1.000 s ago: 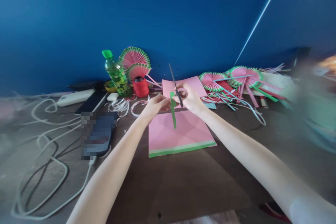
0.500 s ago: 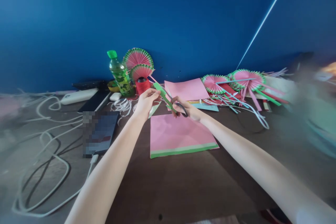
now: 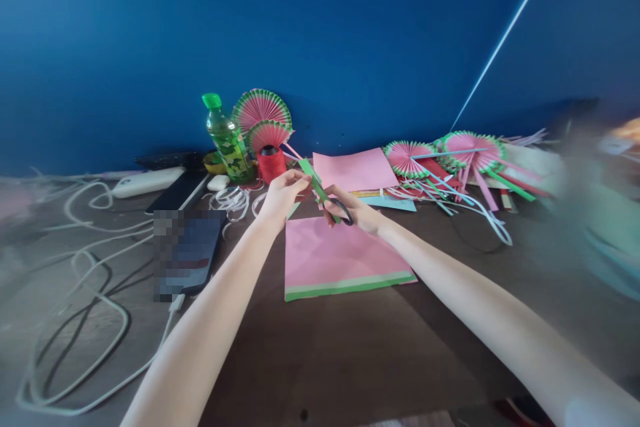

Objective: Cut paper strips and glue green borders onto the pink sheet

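With the left hand (image 3: 283, 191), pinches the upper end of the strip (image 3: 311, 179) between thumb and fingertips, well up off the table (image 3: 350, 360). With the right hand (image 3: 356, 212), grips the scissors (image 3: 342, 209), fingers curled through the dark loops and closed around them. Holds the scissors against the strip's lower end, the two overlapping; blades hidden there, gap between them impossible to tell. Keeps the green strip on a slant, high at the left and low at the right, stretched between both hands, over the far edge of the sheet (image 3: 340, 257).

Rest of the head view:

- Flat on the table, right below the hands: that pink sheet, a green band along its near edge.
- Just behind the hands: a second sheet (image 3: 357, 170), pink too, a bluish one peeking out under its right corner.
- Left of it, near the left hand: red spool (image 3: 273, 163), then bottle (image 3: 227, 140), upright, green cap on.
- Behind those two: standing fans (image 3: 261, 110), pink with green rims, against the blue wall (image 3: 320, 27).
- To the right, well apart from the hands: flat fans (image 3: 465, 147) lying among loose offcuts (image 3: 450, 193).
- On the left side of the table: phone (image 3: 186, 252), blurred out, with white cables (image 3: 75, 267) looping beside it.
- Between phone and spool: small white coils (image 3: 231, 200).
- Far right edge: smeared, nothing to make out.
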Motion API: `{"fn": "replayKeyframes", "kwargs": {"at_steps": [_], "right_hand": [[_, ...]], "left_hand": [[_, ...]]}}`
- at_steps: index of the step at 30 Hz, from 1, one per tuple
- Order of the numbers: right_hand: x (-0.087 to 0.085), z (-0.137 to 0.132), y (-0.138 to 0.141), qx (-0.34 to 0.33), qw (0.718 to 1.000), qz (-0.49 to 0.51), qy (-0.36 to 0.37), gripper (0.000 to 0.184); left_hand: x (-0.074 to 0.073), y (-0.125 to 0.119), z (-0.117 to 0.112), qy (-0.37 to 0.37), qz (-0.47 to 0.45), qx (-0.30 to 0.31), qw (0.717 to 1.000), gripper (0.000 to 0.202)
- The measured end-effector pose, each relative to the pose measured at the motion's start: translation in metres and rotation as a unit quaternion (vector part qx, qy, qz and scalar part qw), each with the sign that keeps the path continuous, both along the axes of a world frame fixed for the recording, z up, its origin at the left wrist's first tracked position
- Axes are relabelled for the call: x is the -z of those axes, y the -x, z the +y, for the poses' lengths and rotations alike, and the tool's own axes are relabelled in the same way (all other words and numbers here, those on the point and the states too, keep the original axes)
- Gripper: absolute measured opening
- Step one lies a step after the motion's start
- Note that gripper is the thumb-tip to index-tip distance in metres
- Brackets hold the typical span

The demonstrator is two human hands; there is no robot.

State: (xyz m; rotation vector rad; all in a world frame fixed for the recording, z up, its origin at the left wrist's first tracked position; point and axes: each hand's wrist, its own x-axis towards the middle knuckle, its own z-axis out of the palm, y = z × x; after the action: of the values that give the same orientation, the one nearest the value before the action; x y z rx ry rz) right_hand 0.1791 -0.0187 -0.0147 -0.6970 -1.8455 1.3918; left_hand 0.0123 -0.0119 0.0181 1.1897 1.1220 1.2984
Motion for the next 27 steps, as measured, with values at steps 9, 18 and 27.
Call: {"fn": "replayKeyframes", "kwargs": {"at_steps": [9, 18, 27], "right_hand": [[-0.0002, -0.0001, 0.0003, 0.000, 1.000, 0.004, 0.009, 0.034], [0.0004, -0.0002, 0.0005, -0.006, 1.000, 0.023, 0.013, 0.036], [-0.0028, -0.0028, 0.0015, 0.011, 1.000, 0.011, 0.017, 0.039]], "left_hand": [[-0.0014, -0.0030, -0.0038, 0.006, 0.001, -0.004, 1.000, 0.013], [0.0012, -0.0025, -0.0019, 0.020, 0.005, 0.016, 1.000, 0.018], [0.0051, -0.0033, -0.0011, 0.021, 0.004, 0.017, 1.000, 0.023]]}}
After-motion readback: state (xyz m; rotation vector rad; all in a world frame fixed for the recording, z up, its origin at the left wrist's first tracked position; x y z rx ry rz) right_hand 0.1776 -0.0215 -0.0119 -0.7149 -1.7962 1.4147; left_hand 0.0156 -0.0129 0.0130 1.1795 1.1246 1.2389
